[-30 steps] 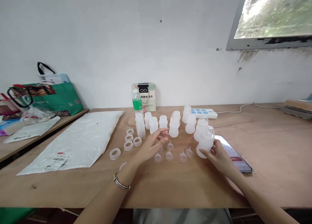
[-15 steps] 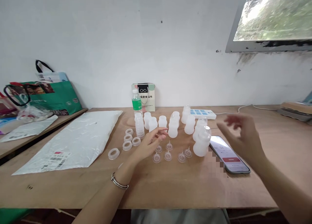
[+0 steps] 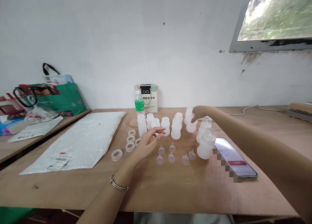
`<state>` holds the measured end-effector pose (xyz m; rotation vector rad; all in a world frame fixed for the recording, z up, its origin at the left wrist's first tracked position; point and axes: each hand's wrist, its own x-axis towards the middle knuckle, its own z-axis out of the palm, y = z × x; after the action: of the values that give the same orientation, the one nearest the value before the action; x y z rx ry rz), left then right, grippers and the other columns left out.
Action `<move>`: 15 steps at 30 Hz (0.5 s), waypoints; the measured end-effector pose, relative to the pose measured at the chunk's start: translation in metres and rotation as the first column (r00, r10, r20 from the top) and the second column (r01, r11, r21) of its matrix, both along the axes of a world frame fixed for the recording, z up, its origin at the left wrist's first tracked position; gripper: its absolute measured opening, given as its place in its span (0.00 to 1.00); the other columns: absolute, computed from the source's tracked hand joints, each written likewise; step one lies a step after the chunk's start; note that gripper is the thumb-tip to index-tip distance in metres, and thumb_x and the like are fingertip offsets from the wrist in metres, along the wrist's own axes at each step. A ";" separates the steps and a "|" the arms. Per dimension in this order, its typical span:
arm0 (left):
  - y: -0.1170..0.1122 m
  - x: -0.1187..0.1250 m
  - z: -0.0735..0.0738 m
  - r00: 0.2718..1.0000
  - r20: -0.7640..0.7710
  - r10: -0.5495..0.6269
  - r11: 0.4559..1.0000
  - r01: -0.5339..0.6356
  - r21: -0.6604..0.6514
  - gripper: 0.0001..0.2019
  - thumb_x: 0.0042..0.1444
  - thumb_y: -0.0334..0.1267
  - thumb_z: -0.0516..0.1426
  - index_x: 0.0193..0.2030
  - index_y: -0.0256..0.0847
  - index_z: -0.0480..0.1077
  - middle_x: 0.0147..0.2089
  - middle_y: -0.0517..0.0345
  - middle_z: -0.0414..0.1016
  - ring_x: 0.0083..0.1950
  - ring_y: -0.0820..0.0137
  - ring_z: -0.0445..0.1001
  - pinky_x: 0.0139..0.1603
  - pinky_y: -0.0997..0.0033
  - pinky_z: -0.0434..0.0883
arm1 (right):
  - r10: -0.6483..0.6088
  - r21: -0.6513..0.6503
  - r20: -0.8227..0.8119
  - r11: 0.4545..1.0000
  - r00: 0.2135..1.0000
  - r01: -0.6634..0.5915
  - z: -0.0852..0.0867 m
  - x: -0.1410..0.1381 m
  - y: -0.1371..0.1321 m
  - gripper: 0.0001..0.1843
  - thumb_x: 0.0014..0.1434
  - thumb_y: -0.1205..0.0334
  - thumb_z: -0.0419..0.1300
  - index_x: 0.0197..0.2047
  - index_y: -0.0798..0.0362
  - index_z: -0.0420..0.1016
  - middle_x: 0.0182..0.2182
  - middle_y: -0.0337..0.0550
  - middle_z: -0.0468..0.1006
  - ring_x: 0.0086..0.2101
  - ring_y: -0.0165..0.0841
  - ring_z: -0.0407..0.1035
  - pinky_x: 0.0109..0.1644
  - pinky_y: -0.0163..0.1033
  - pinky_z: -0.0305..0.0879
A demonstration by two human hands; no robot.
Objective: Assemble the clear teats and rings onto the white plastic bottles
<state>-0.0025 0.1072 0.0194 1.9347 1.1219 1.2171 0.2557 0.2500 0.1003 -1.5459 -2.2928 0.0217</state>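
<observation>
My left hand (image 3: 146, 142) hovers low over the wooden table (image 3: 170, 188), fingers loosely spread, holding nothing. It sits between several clear plastic rings (image 3: 130, 147) and several small silicone nipples (image 3: 171, 157). My right hand (image 3: 201, 112) reaches across to the back row of translucent white bottles (image 3: 175, 130), its fingers closed round the top of one bottle (image 3: 190, 126). Two capped bottles (image 3: 206, 144) stand nearer me, just under that forearm.
A phone (image 3: 235, 159) lies face up right of the capped bottles. A green-labelled water bottle (image 3: 139, 103) and a small box (image 3: 146, 94) stand at the wall. A white plastic mailer (image 3: 80, 139) lies on the left, with bags (image 3: 56, 97) on the side table.
My right hand let go of the capped bottle by the phone, lifted, and swung back left to a bottle in the rear row. My left hand barely moved.
</observation>
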 end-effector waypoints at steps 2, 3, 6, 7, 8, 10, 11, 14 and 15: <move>0.001 0.002 -0.001 0.997 -0.057 0.048 0.999 -0.049 -0.012 0.15 0.60 0.46 0.51 0.49 0.43 0.68 0.46 0.53 0.75 0.47 0.66 0.72 0.46 0.66 0.69 | -0.024 -0.079 0.042 0.996 0.999 0.028 0.015 0.005 -0.007 0.21 0.37 0.44 0.67 0.23 0.52 0.69 0.24 0.41 0.74 0.26 0.37 0.69 0.28 0.41 0.63; 0.002 0.003 -0.001 0.993 -0.098 0.068 0.997 -0.070 -0.021 0.15 0.60 0.46 0.51 0.49 0.42 0.68 0.46 0.53 0.75 0.46 0.66 0.73 0.44 0.67 0.69 | -0.035 -0.100 0.052 0.994 0.998 0.040 0.024 0.008 -0.012 0.20 0.36 0.46 0.68 0.24 0.51 0.68 0.25 0.42 0.74 0.26 0.37 0.68 0.28 0.41 0.63; 0.004 0.000 0.002 0.962 -0.248 0.118 0.991 -0.128 -0.024 0.14 0.60 0.44 0.49 0.47 0.41 0.69 0.45 0.53 0.76 0.43 0.66 0.73 0.39 0.68 0.69 | -0.014 -0.086 -0.083 0.996 0.996 0.007 0.049 0.012 -0.039 0.20 0.42 0.48 0.65 0.32 0.50 0.65 0.29 0.41 0.73 0.29 0.36 0.67 0.29 0.40 0.62; 0.004 -0.003 0.004 0.942 -0.304 0.143 0.988 -0.154 -0.012 0.14 0.60 0.43 0.48 0.47 0.41 0.69 0.46 0.53 0.75 0.43 0.66 0.73 0.39 0.68 0.69 | 0.038 -0.094 -0.214 0.994 0.976 -0.060 0.055 0.013 -0.052 0.20 0.43 0.49 0.66 0.34 0.50 0.63 0.29 0.40 0.72 0.29 0.35 0.67 0.29 0.39 0.63; 0.004 -0.009 0.007 0.909 -0.378 0.173 0.983 -0.186 0.004 0.14 0.60 0.43 0.47 0.47 0.41 0.69 0.46 0.53 0.75 0.43 0.66 0.73 0.39 0.68 0.69 | 0.113 -0.112 -0.347 0.981 0.931 -0.161 0.058 0.012 -0.065 0.19 0.45 0.51 0.65 0.34 0.49 0.61 0.29 0.39 0.72 0.30 0.34 0.67 0.29 0.38 0.63; 0.004 -0.024 0.013 0.807 -0.548 0.222 0.968 -0.248 0.027 0.15 0.60 0.41 0.45 0.45 0.41 0.69 0.46 0.53 0.75 0.43 0.65 0.73 0.40 0.68 0.68 | 0.230 -0.130 -0.533 0.929 0.814 -0.347 0.054 0.009 -0.095 0.18 0.46 0.54 0.64 0.35 0.48 0.59 0.28 0.36 0.71 0.30 0.33 0.68 0.30 0.36 0.64; 0.005 -0.033 0.016 0.744 -0.626 0.232 0.961 -0.274 0.030 0.15 0.60 0.40 0.45 0.43 0.40 0.69 0.44 0.52 0.76 0.42 0.64 0.73 0.40 0.67 0.68 | 0.282 -0.123 -0.587 0.896 0.759 -0.427 0.048 0.006 -0.111 0.18 0.47 0.55 0.64 0.37 0.47 0.59 0.29 0.36 0.71 0.30 0.32 0.68 0.31 0.36 0.65; 0.006 -0.057 0.017 0.630 -0.746 0.215 0.947 -0.321 0.003 0.11 0.54 0.38 0.50 0.37 0.38 0.71 0.40 0.50 0.76 0.39 0.61 0.73 0.38 0.65 0.67 | 0.309 -0.243 -0.618 0.800 0.723 -0.549 0.015 -0.002 -0.154 0.16 0.52 0.56 0.61 0.42 0.47 0.61 0.36 0.39 0.72 0.34 0.33 0.69 0.33 0.37 0.66; 0.007 -0.062 0.016 0.613 -0.761 0.211 0.943 -0.332 -0.007 0.10 0.51 0.37 0.52 0.36 0.37 0.71 0.39 0.50 0.76 0.39 0.60 0.73 0.38 0.65 0.67 | 0.306 -0.296 -0.582 0.783 0.753 -0.547 0.001 -0.004 -0.166 0.15 0.53 0.57 0.60 0.43 0.47 0.62 0.37 0.39 0.72 0.35 0.34 0.69 0.34 0.36 0.66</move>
<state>-0.0648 0.1143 0.0353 2.2625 1.9284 0.3686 0.2515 0.0836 0.1008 -0.9458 -2.2220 1.0386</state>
